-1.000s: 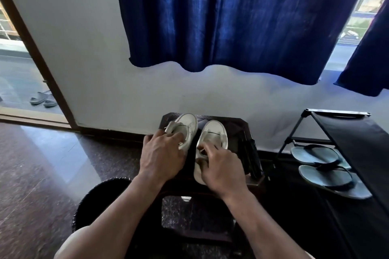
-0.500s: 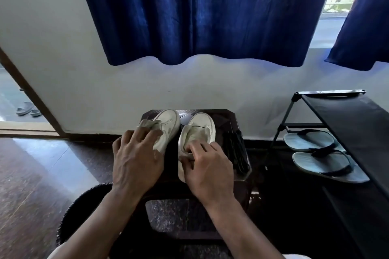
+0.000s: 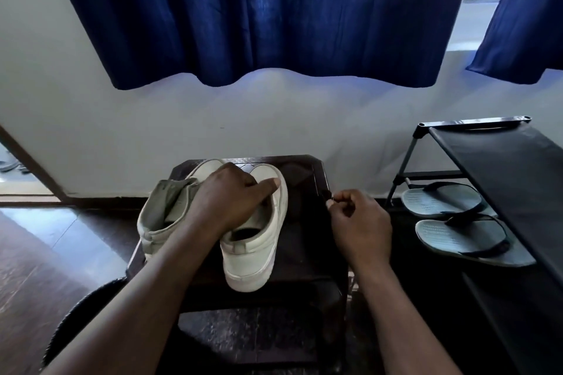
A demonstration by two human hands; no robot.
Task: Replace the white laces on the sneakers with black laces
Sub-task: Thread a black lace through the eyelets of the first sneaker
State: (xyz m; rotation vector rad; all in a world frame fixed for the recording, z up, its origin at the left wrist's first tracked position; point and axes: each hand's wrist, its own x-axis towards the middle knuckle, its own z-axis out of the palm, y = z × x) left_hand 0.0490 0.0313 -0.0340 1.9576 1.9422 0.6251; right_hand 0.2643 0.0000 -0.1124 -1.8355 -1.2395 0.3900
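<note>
The black lace (image 3: 324,193) is judged to be light, thin and quite limp, so it is best taken at its stiff tip, where it can be pushed through an eyelet. If it is held further back, it is expected to bend. The tip is pinched between thumb and fingers of the right hand (image 3: 359,222), just above the right edge of the table (image 3: 307,253). The rest of the lace is hard to make out against the dark top.

The right sneaker (image 3: 259,250) stands on the table with its heel toward the person. It is probably light, with a stiff sole and a softer upper, and it may slide when a lace is pulled. It is steadied from above by the left hand (image 3: 231,195), whose fingers are curled over the upper, with the thumb stretched toward the toe. The eyelets are hidden under this hand.

Both sneakers are off-white with thick pale soles. The left sneaker (image 3: 161,213) is touching the right one, and its tongue is folded out. No white lace is seen on the parts that show.
</note>
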